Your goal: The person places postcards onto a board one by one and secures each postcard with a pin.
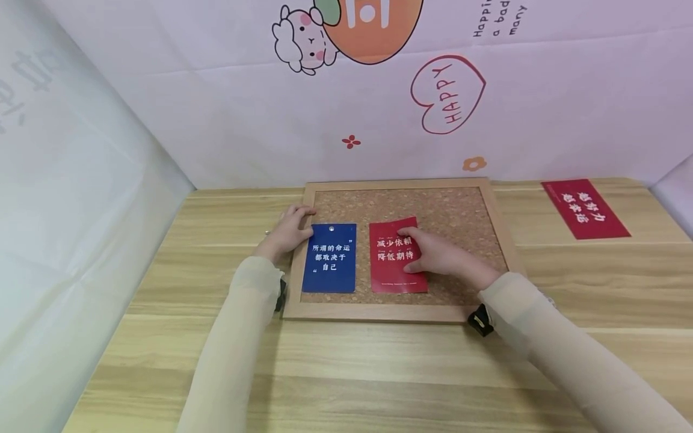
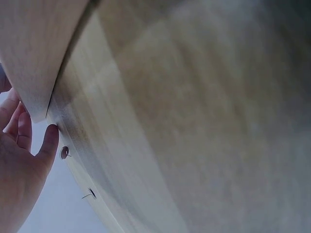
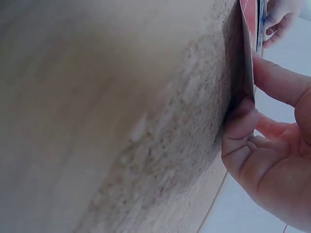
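Note:
A framed corkboard (image 1: 452,210) lies on the wooden table. At its left side, my left hand (image 1: 287,233) rests against the frame, the thumb at the edge of a blue card (image 1: 330,279). A silver thumbtack (image 1: 331,228) shows at the top of that card. My right hand (image 1: 441,252) pinches the right side of a red card (image 1: 387,273) over the middle of the board. In the right wrist view, the red card (image 3: 248,53) is lifted a little from the cork, with curled fingers (image 3: 238,131) under its edge.
Another red card (image 1: 587,210) lies on the table right of the board. Near my left hand, a thumbtack (image 2: 64,153) and a second thumbtack (image 2: 92,192) lie on the table (image 2: 160,160). A white printed sheet (image 1: 260,126) stands behind.

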Demonstrator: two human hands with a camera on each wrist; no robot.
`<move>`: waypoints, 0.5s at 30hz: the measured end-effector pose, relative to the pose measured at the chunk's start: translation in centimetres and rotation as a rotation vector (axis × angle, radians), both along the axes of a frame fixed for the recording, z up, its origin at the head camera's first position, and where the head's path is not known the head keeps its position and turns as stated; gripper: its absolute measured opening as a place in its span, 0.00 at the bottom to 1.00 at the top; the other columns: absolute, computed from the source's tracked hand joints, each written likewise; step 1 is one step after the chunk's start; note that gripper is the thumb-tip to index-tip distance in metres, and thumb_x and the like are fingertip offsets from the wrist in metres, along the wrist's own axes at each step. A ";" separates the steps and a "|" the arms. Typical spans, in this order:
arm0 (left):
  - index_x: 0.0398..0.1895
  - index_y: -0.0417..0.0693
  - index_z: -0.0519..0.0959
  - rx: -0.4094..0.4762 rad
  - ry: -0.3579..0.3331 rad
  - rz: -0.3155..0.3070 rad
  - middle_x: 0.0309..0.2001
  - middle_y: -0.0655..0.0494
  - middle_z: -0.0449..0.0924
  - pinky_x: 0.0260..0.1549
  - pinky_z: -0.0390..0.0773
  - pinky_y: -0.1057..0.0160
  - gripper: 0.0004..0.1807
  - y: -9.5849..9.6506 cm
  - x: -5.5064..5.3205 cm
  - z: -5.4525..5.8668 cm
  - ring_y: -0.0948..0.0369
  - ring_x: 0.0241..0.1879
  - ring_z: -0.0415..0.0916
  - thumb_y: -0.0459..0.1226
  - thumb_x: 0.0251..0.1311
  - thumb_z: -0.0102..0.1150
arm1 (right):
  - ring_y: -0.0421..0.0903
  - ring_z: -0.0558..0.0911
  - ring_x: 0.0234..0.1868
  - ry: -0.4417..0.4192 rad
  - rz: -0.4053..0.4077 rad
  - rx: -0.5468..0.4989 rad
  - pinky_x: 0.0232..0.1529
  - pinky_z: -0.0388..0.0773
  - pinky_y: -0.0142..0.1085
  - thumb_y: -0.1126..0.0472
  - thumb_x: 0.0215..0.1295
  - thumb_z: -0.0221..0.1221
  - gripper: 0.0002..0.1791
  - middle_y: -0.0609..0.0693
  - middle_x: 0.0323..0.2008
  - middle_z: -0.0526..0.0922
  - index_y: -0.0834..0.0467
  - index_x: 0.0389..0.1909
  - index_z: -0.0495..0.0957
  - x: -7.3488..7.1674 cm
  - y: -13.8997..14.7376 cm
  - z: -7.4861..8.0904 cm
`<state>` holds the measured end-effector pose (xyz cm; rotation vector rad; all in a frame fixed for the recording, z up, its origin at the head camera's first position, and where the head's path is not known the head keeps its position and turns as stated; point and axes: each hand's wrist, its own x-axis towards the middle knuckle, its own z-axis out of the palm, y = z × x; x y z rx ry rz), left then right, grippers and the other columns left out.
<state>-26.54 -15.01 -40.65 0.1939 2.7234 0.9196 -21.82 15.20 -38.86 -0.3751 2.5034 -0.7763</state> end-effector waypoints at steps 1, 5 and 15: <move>0.69 0.46 0.63 0.000 0.000 0.000 0.73 0.49 0.51 0.74 0.48 0.46 0.28 0.0 0.0 0.0 0.49 0.73 0.46 0.34 0.65 0.48 | 0.65 0.63 0.68 0.001 0.003 0.008 0.66 0.64 0.60 0.63 0.59 0.64 0.41 0.67 0.69 0.61 0.63 0.71 0.54 0.0 0.0 0.0; 0.69 0.46 0.63 0.000 0.002 -0.002 0.73 0.48 0.51 0.74 0.47 0.46 0.28 0.0 0.0 0.0 0.49 0.73 0.46 0.34 0.64 0.49 | 0.65 0.64 0.68 0.005 0.012 0.037 0.66 0.65 0.60 0.62 0.59 0.64 0.42 0.67 0.69 0.61 0.62 0.71 0.54 -0.1 -0.1 0.1; 0.69 0.46 0.63 0.019 -0.006 0.004 0.73 0.49 0.51 0.74 0.47 0.46 0.27 0.0 0.0 0.0 0.49 0.74 0.45 0.34 0.65 0.48 | 0.64 0.64 0.68 -0.007 0.015 0.077 0.64 0.67 0.60 0.61 0.59 0.65 0.42 0.66 0.69 0.62 0.60 0.71 0.54 -0.1 -0.5 0.4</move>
